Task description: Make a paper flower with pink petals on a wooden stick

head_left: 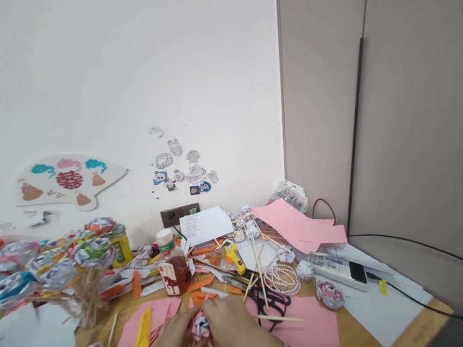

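A small paper flower, pink outside with a printed white-and-grey centre, sits between my two hands at the front of the table. My left hand curls around its left side, thumb below. From the right, my right hand closes its fingers on the flower's upper edge; some fingertips are hidden. Pink paper strips with a folded yellow strip on top lie beside my left hand. Near my right wrist are black-handled scissors, a wooden stick and pink sheets.
A bottle of brown liquid stands behind my hands. Several finished paper flowers on sticks crowd the left side. A yellow tool, bead strings, a loose paper flower and a phone lie to the right, near cables.
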A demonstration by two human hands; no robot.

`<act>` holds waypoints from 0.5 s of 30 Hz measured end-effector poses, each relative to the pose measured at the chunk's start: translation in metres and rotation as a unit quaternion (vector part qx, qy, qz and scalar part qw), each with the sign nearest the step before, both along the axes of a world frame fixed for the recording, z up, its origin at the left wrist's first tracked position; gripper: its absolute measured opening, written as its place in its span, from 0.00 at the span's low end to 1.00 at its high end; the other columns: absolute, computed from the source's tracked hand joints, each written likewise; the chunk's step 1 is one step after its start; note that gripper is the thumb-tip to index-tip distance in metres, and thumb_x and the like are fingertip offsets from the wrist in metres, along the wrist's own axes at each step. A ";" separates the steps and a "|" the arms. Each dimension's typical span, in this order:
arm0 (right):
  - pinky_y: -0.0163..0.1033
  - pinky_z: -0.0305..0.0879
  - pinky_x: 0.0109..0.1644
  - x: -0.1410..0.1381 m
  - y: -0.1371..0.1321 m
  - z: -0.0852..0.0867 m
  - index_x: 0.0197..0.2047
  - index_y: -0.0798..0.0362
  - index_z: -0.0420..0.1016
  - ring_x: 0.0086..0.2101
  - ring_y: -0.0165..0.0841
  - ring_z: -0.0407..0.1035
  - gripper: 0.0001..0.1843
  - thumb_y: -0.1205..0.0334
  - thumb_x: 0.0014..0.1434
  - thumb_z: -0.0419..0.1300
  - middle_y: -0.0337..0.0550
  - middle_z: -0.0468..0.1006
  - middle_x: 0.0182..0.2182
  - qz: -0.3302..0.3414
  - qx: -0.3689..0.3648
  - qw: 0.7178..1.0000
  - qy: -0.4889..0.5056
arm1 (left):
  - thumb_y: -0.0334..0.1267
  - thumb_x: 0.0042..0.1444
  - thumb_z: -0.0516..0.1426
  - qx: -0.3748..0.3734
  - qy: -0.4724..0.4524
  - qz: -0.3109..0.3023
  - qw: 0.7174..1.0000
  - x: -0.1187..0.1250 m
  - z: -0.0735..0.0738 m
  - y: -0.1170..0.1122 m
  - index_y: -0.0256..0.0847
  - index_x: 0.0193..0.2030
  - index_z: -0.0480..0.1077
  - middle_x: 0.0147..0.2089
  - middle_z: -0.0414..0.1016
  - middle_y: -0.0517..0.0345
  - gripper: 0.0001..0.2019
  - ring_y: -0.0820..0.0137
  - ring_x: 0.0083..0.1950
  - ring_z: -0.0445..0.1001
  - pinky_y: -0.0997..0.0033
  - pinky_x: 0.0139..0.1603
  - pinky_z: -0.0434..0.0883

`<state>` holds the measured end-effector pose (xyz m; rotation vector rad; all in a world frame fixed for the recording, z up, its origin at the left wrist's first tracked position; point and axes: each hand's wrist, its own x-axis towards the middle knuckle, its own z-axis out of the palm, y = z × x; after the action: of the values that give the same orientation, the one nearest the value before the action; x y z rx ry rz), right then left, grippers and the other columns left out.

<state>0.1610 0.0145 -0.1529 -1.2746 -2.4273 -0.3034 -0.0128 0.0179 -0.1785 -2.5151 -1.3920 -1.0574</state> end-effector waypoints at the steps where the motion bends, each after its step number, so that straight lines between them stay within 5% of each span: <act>1: 0.36 0.61 0.25 0.000 0.000 -0.001 0.39 0.55 0.68 0.27 0.37 0.72 0.18 0.52 0.50 0.63 0.44 0.77 0.30 -0.001 -0.003 1.000 0.002 | 0.42 0.45 0.60 0.004 0.000 -0.004 1.000 0.000 -0.001 0.001 0.43 0.47 0.71 0.43 0.80 0.52 0.20 0.58 0.42 0.77 0.62 0.40 0.74; 15: 0.34 0.57 0.24 0.005 -0.002 -0.004 0.37 0.54 0.65 0.23 0.32 0.69 0.05 0.62 0.58 0.54 0.40 0.75 0.28 -0.011 0.016 1.000 0.018 | 0.38 0.42 0.62 -0.074 -0.071 0.006 0.995 0.014 0.008 -0.009 0.43 0.45 0.73 0.44 0.79 0.49 0.19 0.55 0.45 0.76 0.56 0.43 0.73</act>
<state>0.1660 0.0126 -0.1572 -1.2833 -2.3692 -0.3217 0.0015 0.0092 -0.1705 -2.5725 -1.5752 -1.1958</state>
